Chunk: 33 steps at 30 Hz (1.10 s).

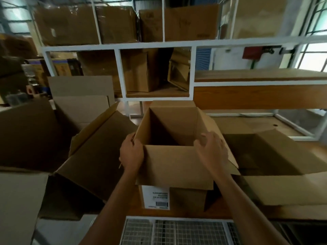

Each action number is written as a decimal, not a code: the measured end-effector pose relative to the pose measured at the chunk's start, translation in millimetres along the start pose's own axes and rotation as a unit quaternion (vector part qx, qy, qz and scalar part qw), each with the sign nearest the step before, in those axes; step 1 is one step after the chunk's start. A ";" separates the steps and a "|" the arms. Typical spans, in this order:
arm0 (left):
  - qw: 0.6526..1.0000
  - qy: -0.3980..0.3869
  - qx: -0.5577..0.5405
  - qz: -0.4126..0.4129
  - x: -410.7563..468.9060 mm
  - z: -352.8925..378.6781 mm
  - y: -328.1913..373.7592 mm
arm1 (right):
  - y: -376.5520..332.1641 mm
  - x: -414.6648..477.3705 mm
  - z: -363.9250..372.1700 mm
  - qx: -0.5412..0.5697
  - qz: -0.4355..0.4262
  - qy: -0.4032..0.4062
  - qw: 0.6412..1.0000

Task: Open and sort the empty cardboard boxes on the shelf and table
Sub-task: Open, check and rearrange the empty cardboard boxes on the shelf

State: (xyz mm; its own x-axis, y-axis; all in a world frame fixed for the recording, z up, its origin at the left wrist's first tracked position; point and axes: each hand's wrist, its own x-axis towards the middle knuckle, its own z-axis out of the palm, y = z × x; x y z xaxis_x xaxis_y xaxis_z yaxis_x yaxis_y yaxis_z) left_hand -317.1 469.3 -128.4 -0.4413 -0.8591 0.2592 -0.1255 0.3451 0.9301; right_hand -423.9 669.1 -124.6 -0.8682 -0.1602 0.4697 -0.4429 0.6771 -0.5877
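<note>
An open, empty cardboard box (174, 167) stands upright on the wooden table (300, 215) in front of me, all its top flaps folded outward and a white label on its near side. My left hand (131, 153) grips the box's left near corner at the rim. My right hand (211, 149) holds the right rim, fingers curled over the edge. An open box (99, 156) leans tilted at the left. Another open box (276, 156) lies at the right.
A white metal shelf frame (122, 73) behind the table holds several brown boxes (141, 71) in its compartments and more on top. Large cartons (26, 135) crowd the left side. A wire mesh panel (177, 230) sits below the table's near edge.
</note>
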 end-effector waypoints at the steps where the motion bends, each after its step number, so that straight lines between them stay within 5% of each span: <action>1: 1.000 0.001 -0.002 0.007 0.1 1.2 -2.2 | 2.7 -3.3 2.1 0.015 -0.009 0.020 1.000; 5: 1.000 -0.024 0.008 0.000 6.0 -1.9 -13.5 | 6.5 -13.8 13.8 0.070 -0.033 0.100 0.992; 11: 0.983 -0.074 -0.021 -0.164 3.4 -9.3 -3.8 | 11.6 -15.7 18.5 0.113 -0.041 0.134 0.984; 16: 0.942 0.063 -0.075 -0.320 -10.0 -13.0 5.7 | 3.0 -28.4 12.6 0.107 0.085 0.149 0.979; 20: 0.924 0.059 -0.164 -0.340 -15.5 -20.8 -13.8 | -5.6 -42.0 7.7 0.124 0.199 0.141 0.962; 23: 0.910 0.022 -0.211 -0.357 -17.7 -32.1 -18.7 | -19.9 -48.6 -1.0 0.149 0.316 0.125 0.929; 28: 0.907 -0.016 -0.224 -0.357 -20.5 -56.1 -15.2 | -38.3 -62.9 -17.6 0.349 0.455 0.134 0.808; 33: 0.906 -0.086 -0.237 -0.340 -24.2 -87.4 -11.9 | -61.4 -100.4 -46.1 0.296 0.358 -0.023 0.885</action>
State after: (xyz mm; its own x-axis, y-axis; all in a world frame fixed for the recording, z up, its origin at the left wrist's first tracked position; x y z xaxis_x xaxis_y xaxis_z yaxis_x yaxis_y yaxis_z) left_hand -227.3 452.9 -123.1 -0.5424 -0.7260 -0.4228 -0.0426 -0.4789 0.8768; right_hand -299.2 676.7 -105.3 -0.9758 0.1198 -0.1831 0.1976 0.1236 -0.9724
